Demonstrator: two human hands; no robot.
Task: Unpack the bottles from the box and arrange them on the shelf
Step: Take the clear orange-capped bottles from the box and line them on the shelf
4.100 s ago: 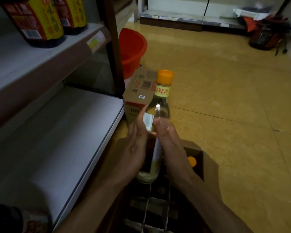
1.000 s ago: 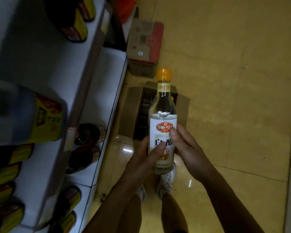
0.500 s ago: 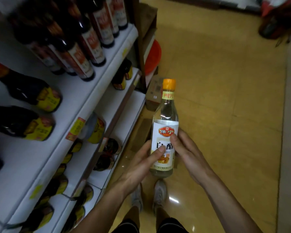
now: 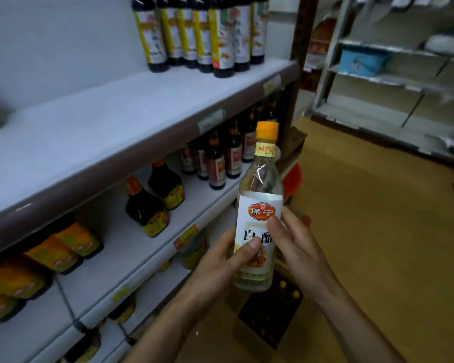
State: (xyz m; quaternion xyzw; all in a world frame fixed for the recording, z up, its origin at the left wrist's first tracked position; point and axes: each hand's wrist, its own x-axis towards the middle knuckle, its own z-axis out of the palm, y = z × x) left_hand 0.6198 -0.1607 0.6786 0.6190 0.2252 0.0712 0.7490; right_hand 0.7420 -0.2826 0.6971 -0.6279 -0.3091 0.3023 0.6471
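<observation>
The clear glass bottle (image 4: pixel 259 205) (orange cap, white label) stood upright, gripped by left hand (image 4: pixel 220 263) and right hand (image 4: pixel 296 247).

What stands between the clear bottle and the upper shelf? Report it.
Nothing visible: open air separates the clear orange-capped glass bottle from the white upper shelf; tall dark bottles stand only at its far end.

Light: dim all over; the floor (image 4: pixel 378 231) at the right looks yellow and the shelf (image 4: pixel 116 113) at the left looks bluish white.
Glare: a small white shine on the shoulder of the clear bottle (image 4: pixel 260 184) in the middle.
Shadows: dark under each shelf board at the left.
Blur: the left edge and upper right are smeared; the bottle label is sharp.
Bend: shelf lines curve near the edges.
</observation>
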